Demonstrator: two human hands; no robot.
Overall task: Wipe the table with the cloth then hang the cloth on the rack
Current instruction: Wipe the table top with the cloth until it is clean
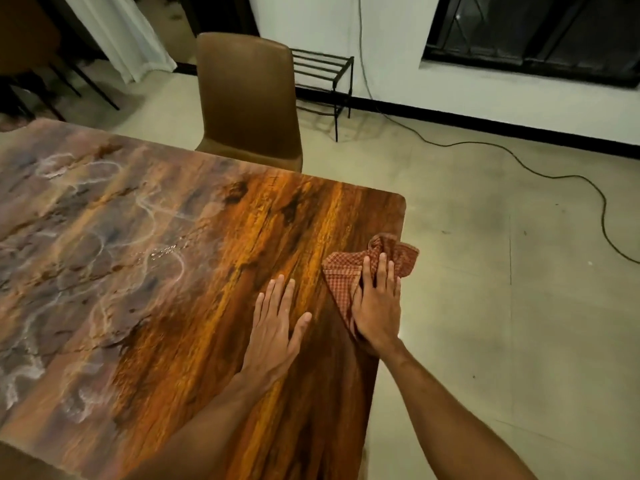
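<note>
forearms, two, bare, reaching in from the near edge over the bench [207, 271], a wood-grain top with rounded corner, orange-brown on its right part, greyer with pale swirling streaks on its left.
left hand [277, 323]: flat, palm down, fingers spread, resting on bare bench surface, holding nothing.
right hand [377, 306]: flat, palm down, fingers extended, pressing on the cloth, not closed around it.
cloth [346, 275]: red-and-cream checked, crumpled, lying at the right edge of the bench near its far right corner; one bunched part overhangs the edge beyond the fingertips.
chair [247, 98]: brown, padded back, pushed up to the far side of the bench.
rack [325, 67]: black metal, horizontal bars, standing on the floor against the white wall, just behind the chair, well apart from the cloth.
cable [554, 174]: dark, trailing down the wall and across the pale floor at right.
window [533, 32]: dark, black-framed, in the far wall.
</note>
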